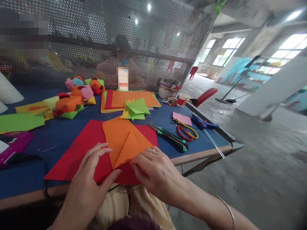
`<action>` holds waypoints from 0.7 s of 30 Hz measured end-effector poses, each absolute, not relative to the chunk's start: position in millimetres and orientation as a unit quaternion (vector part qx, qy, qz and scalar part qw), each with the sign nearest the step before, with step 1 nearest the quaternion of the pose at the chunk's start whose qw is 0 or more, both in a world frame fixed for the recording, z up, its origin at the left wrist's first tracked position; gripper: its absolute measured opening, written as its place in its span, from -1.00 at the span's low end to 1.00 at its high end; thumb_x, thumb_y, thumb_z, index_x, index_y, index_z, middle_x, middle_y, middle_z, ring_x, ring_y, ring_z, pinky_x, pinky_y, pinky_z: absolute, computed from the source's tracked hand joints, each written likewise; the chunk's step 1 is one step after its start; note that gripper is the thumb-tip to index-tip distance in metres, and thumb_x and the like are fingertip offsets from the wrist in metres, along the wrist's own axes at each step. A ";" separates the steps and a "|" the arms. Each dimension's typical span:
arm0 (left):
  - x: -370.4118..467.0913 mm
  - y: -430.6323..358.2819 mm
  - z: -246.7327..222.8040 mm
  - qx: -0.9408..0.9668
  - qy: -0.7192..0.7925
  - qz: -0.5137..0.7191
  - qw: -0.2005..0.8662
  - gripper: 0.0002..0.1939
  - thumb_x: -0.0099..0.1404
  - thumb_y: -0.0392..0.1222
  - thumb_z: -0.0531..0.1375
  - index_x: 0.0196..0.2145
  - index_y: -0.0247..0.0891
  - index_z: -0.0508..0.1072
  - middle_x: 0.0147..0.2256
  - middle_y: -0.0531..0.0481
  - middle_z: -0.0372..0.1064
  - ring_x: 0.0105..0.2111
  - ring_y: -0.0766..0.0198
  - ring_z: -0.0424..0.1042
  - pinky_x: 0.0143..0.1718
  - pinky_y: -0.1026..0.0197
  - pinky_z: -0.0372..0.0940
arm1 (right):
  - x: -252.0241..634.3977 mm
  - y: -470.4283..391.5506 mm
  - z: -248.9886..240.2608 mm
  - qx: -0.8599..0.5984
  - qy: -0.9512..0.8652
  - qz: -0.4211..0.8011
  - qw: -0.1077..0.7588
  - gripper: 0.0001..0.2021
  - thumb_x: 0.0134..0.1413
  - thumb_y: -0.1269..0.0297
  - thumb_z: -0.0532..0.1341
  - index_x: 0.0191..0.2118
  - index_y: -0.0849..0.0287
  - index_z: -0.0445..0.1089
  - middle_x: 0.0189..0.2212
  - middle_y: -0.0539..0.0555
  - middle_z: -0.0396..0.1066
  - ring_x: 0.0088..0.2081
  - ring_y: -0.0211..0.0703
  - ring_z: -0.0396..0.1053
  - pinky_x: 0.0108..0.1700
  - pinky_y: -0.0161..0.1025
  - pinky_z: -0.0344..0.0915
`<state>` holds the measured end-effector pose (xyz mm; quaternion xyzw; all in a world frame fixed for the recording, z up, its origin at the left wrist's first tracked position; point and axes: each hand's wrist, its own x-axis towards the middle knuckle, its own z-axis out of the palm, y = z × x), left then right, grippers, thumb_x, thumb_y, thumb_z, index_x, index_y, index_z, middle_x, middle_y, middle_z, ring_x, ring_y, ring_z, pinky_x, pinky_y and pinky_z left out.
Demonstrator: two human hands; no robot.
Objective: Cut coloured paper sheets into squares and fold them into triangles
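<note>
An orange sheet of paper (pixel 115 131), with a corner folded over into a triangle, lies on a larger red sheet of paper (pixel 81 150) at the table's front. My right hand (pixel 153 167) grips the orange paper's right edge, its fingers bent and pressed together. On the left, my left hand (pixel 92 172) is spread, thumb and fingers apart, beside the orange paper's left edge and over the red sheet. A box cutter (pixel 170 137) with a black and teal handle lies just right of the paper. Scissors (pixel 185 131) with red and yellow handles lie past it.
Folded paper shapes (pixel 72 99) sit at back left. Behind the orange paper are a stack of coloured sheets (pixel 134 98) and green folded pieces (pixel 137 108). A blue glue gun (pixel 203 122), pink paper (pixel 182 118), paper cup (pixel 183 99) and basket (pixel 169 88) stand right. A perforated screen (pixel 96 41) closes the back.
</note>
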<state>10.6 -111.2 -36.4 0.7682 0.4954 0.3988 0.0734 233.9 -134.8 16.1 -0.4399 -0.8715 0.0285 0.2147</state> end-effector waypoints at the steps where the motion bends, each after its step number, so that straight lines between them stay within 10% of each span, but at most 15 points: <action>1: 11.1 -111.5 -34.5 0.763 0.497 0.406 0.078 -0.57 0.37 0.19 0.20 0.09 -0.01 0.35 0.16 0.00 0.40 0.18 0.04 0.42 0.14 -0.03 0.39 | 239.6 -138.4 17.9 -0.457 -0.862 0.016 0.220 -0.73 0.43 0.40 0.03 -0.27 0.17 0.43 -0.40 0.01 0.48 -0.37 -0.22 0.36 -0.22 -0.20 0.11; 8: 24.5 -103.9 -24.7 0.766 0.482 0.414 0.099 -0.65 0.42 0.20 0.11 0.01 0.00 0.41 -0.02 0.05 0.54 -0.08 0.15 0.58 -0.07 0.11 0.49 | 306.9 -152.5 23.1 -0.593 -0.778 -0.081 0.190 -0.54 0.53 0.18 0.00 -0.48 0.11 0.31 -0.54 0.01 0.39 -0.43 -0.18 0.32 -0.26 -0.20 0.10; 14: 49.4 -71.5 -25.9 0.753 0.527 0.342 0.197 -0.50 0.25 0.17 0.14 0.04 -0.16 0.37 -0.05 -0.16 0.55 -0.19 0.00 0.59 -0.24 -0.01 0.50 | 354.0 -125.7 3.7 -0.678 -0.702 -0.102 0.191 -0.74 0.45 0.13 0.08 0.00 0.15 0.42 -0.02 0.25 0.47 0.03 0.16 0.41 -0.05 -0.01 0.30; 21: 64.8 -53.0 -20.3 0.757 0.529 0.308 0.230 -0.40 0.09 -0.02 0.22 0.10 -0.18 0.33 0.04 -0.24 0.49 -0.04 -0.10 0.54 -0.05 -0.13 0.43 | 351.7 -106.3 -14.4 -0.655 -0.731 -0.073 0.177 -0.66 0.38 0.21 0.18 0.19 0.12 0.35 -0.01 0.24 0.46 0.03 0.11 0.45 0.02 0.04 0.39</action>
